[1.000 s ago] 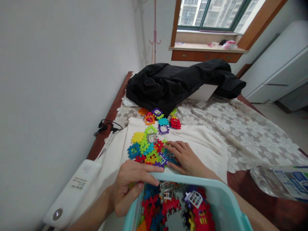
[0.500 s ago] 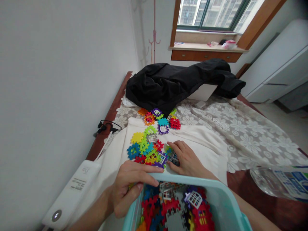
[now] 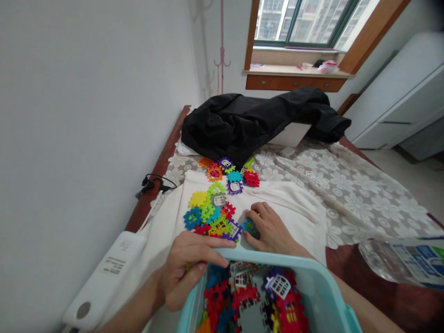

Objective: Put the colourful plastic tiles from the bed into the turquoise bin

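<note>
My left hand (image 3: pixel 189 266) grips the far left corner of a light teal plastic bin (image 3: pixel 287 258), thumb and fingers over its rim. Inside the bin lie many interlocking plastic tiles, among them a grey tile (image 3: pixel 252 319) and a red tile (image 3: pixel 293 314). Beyond the rim, my right hand (image 3: pixel 268 229) curls its fingers round blue and green interlocking tiles (image 3: pixel 250 227) on the white cloth, partly hidden by the fingers. To its left spreads a loose pile of tiles, with a yellow tile (image 3: pixel 198 199), a dark blue tile (image 3: pixel 193 218) and a purple-framed window tile (image 3: pixel 234 230).
Farther off, more tiles (image 3: pixel 235 176) lie by a black garment (image 3: pixel 249 122). A white power strip (image 3: pixel 107 280) and a black cable (image 3: pixel 152 182) are at the left. A clear plastic bottle (image 3: pixel 385 261) lies at the right on the dark red surface.
My right hand's fingers have drawn in slightly to the right and closed round the tiles. A dark window tile seen under it before no longer shows. My left hand stays on the bin.
</note>
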`<state>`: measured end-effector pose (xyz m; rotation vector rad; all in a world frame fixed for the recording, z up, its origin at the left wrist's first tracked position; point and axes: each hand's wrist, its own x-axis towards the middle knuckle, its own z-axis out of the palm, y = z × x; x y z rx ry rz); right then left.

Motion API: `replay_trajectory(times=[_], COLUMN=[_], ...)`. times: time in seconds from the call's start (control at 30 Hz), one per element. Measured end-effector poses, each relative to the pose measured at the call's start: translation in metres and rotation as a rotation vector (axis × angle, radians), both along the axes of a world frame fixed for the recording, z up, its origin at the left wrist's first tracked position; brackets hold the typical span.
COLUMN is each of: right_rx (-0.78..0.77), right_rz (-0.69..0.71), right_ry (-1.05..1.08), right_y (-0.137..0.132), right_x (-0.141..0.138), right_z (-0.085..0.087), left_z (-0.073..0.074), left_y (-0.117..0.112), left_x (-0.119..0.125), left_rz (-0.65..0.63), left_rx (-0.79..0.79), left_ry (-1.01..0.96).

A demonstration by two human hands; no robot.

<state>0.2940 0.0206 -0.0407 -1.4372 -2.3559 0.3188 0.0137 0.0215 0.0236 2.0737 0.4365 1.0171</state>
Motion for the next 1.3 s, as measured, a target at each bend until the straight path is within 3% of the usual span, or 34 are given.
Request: replay_trajectory(times=[0.17, 0.3, 0.47, 0.67, 0.97, 1.17, 1.3], right_rx=[-0.037, -0.046, -0.062, -0.215, -0.175, -0.235, -0.176], right_rz=[0.008, -0.027, -0.099, 0.227, 0.265, 0.308, 0.317], right_ry=[0.015, 0.16, 0.311, -0.025, -0.049, 0.037, -0.056], right_y=[0.003, 0.004, 0.007, 0.006, 0.006, 0.007, 0.006], right_x=[0.004, 0.009, 0.021, 0.037, 0.031, 0.04, 0.035], right_z=[-0.009, -0.013, -0.004, 0.025, 0.016, 0.022, 0.014], left_z=[0.004, 0.007, 0.004, 0.005, -0.003, 0.002, 0.004], left_y=[-0.003, -0.007, -0.005, -0.004, -0.002, -0.004, -0.006], left_x=[0.0, -0.001, 0.0, 0.0, -0.002, 0.0, -0.001], left_rz=[0.012, 0.037, 0.044, 0.022, -0.004, 0.009, 0.024], left_rx=[-0.03, -0.057, -0.055, -0.038, 0.027, 0.01, -0.026], left_ry=[0.008, 0.027, 0.024, 0.024, -0.007, -0.01, 0.034])
